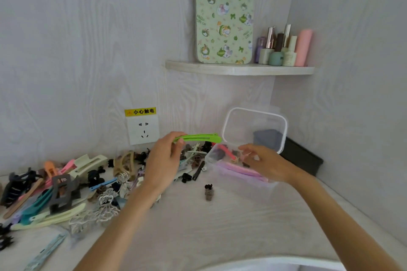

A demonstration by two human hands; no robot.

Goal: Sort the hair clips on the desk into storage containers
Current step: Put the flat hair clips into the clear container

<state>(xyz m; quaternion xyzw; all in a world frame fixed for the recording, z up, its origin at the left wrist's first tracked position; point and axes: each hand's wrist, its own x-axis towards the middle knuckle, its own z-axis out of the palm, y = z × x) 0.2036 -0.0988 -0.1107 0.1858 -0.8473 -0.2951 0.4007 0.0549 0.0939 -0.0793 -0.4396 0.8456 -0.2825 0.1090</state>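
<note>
One green clip (199, 138) was up off the desk (220, 226), just left of the clear container (240, 174). Looked light, stiff, slick plastic; best pinched at the hinge end. Left hand (164, 160) pinched that end, thumb and fingertips closed. Right hand (265, 164) hovered at the container rim, fingers loosely curled around something small and pink, hard to tell what.

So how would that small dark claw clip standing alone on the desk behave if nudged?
The small dark claw clip looks light, so it would probably skid on the smooth desk. It stands narrow and upright, so it likely tips over easily. Being hard-looking plastic, it should stay stiff rather than flex.
</note>
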